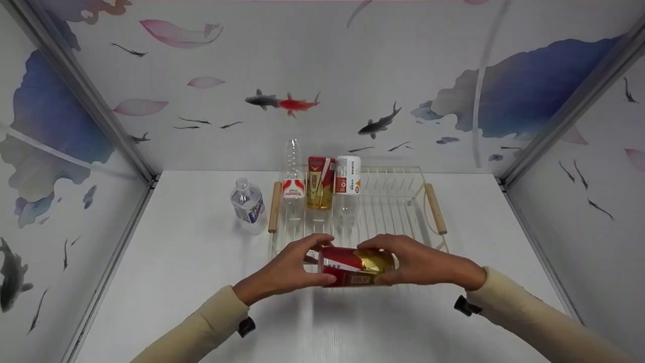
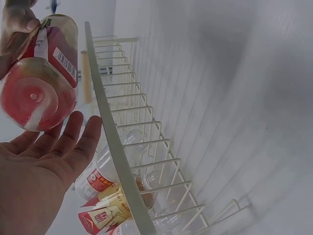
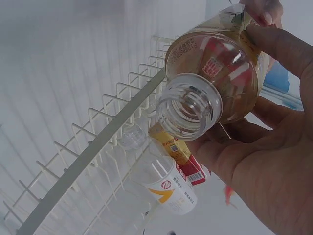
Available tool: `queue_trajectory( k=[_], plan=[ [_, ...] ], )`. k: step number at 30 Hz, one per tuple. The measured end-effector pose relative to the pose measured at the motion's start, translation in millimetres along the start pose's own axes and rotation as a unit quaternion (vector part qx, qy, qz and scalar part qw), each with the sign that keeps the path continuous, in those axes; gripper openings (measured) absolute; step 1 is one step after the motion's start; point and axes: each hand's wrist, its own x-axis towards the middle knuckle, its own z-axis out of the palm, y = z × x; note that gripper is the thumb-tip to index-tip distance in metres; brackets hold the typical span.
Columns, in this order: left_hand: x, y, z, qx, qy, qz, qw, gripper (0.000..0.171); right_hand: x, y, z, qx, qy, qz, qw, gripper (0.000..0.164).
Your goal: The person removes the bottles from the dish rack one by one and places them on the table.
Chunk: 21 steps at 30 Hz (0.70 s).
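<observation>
A plastic bottle [image 1: 357,266] with a red and gold label lies sideways in the air between both hands, above the front of a wire rack [image 1: 388,201]. My left hand [image 1: 289,267] holds its base end, the thumb on the near side. At the neck end, my right hand [image 1: 415,259] grips it with fingers and thumb. An uncapped threaded mouth [image 3: 190,106] shows in the right wrist view. Within the rack are a clear bottle [image 1: 294,187] with a red and white label, another red and gold bottle [image 1: 320,182] and a white-labelled bottle [image 1: 347,175].
A clear bottle [image 1: 249,207] with a blue and white label stands on the white table [image 1: 191,237], left of the rack. Wooden handles [image 1: 435,208] flank the rack. Printed panels [image 1: 322,65] with fish and petals wall in the back and sides.
</observation>
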Motion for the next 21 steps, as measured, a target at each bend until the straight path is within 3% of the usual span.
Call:
queue_trajectory(
  k=[6, 21],
  plan=[
    [0.0, 3.0, 2.2, 0.003, -0.012, 0.01, 0.9999, 0.074, -1, -4, 1, -0.005, -0.004, -0.015, 1.0, 0.063],
    [0.1, 4.7, 10.8, 0.019, -0.031, -0.017, 0.9992, 0.072, -3, -9, 5, -0.021, -0.005, -0.026, 0.999, 0.058]
  ],
)
